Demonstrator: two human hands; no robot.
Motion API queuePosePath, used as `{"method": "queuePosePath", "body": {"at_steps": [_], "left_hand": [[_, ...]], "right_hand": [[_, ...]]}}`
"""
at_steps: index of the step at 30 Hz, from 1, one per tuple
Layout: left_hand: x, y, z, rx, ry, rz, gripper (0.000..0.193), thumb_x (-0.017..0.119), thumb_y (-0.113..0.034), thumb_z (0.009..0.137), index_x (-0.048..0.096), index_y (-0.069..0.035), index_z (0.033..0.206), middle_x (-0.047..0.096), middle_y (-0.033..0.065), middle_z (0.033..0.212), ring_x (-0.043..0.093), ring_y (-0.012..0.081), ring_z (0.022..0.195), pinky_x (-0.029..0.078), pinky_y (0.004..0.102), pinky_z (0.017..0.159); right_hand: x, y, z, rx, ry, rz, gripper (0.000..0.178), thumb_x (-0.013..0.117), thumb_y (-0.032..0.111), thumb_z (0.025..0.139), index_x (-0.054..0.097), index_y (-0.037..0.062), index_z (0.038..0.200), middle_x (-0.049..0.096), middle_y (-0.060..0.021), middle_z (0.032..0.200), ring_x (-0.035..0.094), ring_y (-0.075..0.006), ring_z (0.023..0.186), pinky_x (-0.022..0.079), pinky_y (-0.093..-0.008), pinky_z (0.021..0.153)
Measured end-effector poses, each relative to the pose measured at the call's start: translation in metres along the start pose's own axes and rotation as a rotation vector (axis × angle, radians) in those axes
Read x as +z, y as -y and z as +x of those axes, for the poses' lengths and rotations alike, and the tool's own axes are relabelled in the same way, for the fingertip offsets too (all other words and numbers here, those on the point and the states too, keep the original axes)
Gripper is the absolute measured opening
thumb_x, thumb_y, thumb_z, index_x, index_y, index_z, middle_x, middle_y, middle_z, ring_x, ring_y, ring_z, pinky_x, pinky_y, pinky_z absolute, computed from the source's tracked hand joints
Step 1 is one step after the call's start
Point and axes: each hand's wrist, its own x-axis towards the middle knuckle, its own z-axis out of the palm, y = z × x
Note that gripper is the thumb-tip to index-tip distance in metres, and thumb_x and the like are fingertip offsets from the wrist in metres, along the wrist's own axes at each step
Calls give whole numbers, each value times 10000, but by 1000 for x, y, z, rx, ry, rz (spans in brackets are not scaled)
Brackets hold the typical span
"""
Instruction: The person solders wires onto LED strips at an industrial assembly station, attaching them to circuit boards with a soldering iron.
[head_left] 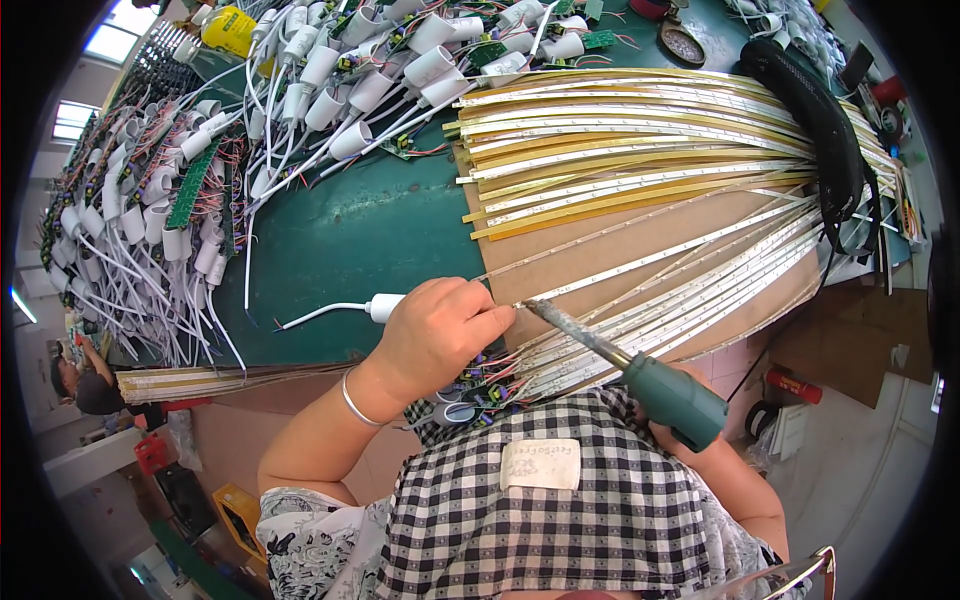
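I've the left hand (pixel 438 325) clenched on the socket (pixel 384 307), fingers (pixel 490 322) by the strip (pixel 640 257), the right hand (pixel 668 438) gripping the iron (pixel 678 402); I'd brace both, heating briefly.

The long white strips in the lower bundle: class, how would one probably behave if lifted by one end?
Such a strip would probably sag or flex, being long and very narrow. It looks thin, so likely light for its length. It might drag its neighbours, since many lie crowded together on the brown board.
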Motion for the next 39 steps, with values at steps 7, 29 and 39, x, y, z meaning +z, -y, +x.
{"method": "queuePosePath", "body": {"at_steps": [7, 29, 39], "left_hand": [[-2, -1, 0, -7, 24, 15, 152, 655, -66, 689, 686, -71, 837, 559, 36, 706, 568, 216, 626, 469, 330, 546], [-2, -1, 0, -9, 15, -11, 164, 666, -42, 672, 680, -60, 835, 564, 45, 715, 570, 223, 631, 468, 330, 541], [-2, -2, 1, -16, 22, 1, 163, 665, -43, 675, 683, -68, 836, 564, 39, 720, 568, 219, 633, 469, 328, 547]], "right_hand": [[-4, -9, -7, 78, 14, 9, 340, 676, 106, 756, 615, 8, 1076, 628, -124, 1047, 627, -275, 909, 493, -337, 827], [-6, 7, 14, -73, 34, -106, 353, 732, 95, 670, 648, 28, 1006, 628, -126, 1012, 632, -273, 858, 509, -334, 755], [0, -12, -5, 82, 36, 64, 399, 724, 83, 681, 624, 12, 1061, 614, -126, 1033, 617, -273, 863, 501, -327, 763]]}}
